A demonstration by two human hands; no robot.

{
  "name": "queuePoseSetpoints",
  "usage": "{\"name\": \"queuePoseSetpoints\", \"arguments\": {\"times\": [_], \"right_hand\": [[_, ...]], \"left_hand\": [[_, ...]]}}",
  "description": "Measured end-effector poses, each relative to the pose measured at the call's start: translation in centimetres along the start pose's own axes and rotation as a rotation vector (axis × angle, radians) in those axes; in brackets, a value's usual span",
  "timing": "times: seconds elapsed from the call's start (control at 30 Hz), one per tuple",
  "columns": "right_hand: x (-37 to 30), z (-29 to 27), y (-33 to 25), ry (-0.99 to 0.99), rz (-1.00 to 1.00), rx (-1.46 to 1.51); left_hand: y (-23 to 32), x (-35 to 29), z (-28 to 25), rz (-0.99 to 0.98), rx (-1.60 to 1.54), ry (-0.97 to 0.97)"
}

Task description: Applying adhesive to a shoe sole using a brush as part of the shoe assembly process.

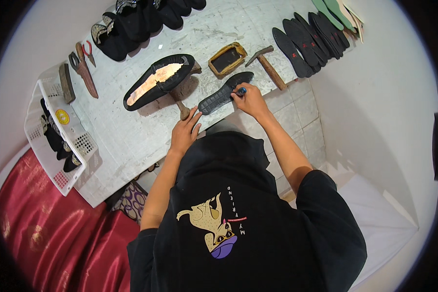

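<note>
A black shoe sole (218,100) with a grid-patterned surface lies slanted near the table's front edge. My right hand (250,100) is closed around a small blue-ended tool (241,91) over the middle of the sole; its working tip is hidden. At the sole's heel end, my left hand (185,131) rests with fingers spread, fingertips by the edge. To the left, a black shoe (131,100) sits bottom up, its underside a shiny copper colour. A wooden handle with a rounded end (184,112) sticks out beneath it. Behind the sole stands a yellow-rimmed tray (213,66) with dark contents.
A hammer (271,71) lies right of the tray. Several black soles (289,51) and green sole pieces (333,12) line the right end. Black shoes (113,44) stand at the back. Scissors (85,78), red pliers (88,52), a block (66,83) and a white basket (78,141) are left.
</note>
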State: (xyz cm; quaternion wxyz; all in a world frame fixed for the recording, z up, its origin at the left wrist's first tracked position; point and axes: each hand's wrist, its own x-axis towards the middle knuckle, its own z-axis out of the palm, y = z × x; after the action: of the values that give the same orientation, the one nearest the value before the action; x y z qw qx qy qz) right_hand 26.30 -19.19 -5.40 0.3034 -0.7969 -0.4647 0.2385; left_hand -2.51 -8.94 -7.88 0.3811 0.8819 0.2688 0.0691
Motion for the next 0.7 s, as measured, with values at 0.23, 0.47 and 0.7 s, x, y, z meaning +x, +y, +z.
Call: {"name": "queuePoseSetpoints", "arguments": {"times": [0.23,0.47,0.7], "right_hand": [[4.4,-1.8,-0.4,-0.016,0.134,0.031],[4.8,-0.3,1.6,0.178,0.132,0.144],[4.9,-0.3,2.9,0.132,0.249,0.237]], "left_hand": [[1.4,0.7,2.0,-0.198,-0.099,0.220],[4.4,2.5,2.4,-0.567,-0.403,0.333],[3.8,2.2,5.1,-0.783,-0.525,0.430]]}}
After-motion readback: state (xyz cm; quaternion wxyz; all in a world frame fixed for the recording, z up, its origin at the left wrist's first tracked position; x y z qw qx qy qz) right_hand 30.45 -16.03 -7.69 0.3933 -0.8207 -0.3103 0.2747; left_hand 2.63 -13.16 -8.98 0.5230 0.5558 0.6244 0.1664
